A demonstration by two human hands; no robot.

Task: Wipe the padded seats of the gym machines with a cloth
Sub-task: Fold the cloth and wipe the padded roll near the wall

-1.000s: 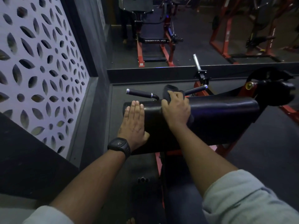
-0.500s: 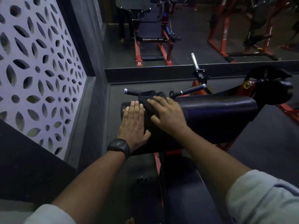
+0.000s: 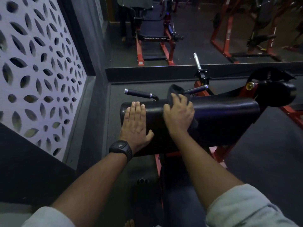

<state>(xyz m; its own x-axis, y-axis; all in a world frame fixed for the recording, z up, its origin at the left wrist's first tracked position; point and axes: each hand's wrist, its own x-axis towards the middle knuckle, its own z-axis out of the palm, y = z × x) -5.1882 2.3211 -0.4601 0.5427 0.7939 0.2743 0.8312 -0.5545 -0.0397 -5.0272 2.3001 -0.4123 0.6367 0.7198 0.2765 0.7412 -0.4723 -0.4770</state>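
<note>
Your right hand [image 3: 178, 115] bunches the limp dark cloth [image 3: 175, 90] on the black padded seat [image 3: 229, 115] (likely slick); left hand [image 3: 136, 123] flat, bracing its end.

Both forearms are bare, with light sleeves [image 3: 246, 208] pushed up near the elbows. The left forearm [image 3: 91, 176] comes in from 7 o'clock and the right forearm [image 3: 205, 166] from 5 o'clock, both reaching toward 12. The left hand [image 3: 136, 123] lies flat, palm down on the black pad [image 3: 221, 115], fingers straight and close together pointing to 12, thumb splayed toward 3; a black watch [image 3: 121, 149] rings its wrist. The right hand [image 3: 179, 114], just at 3 o'clock of the left and apart from it, has its fingers spread and bent, gripping a dark cloth [image 3: 174, 90]
</note>
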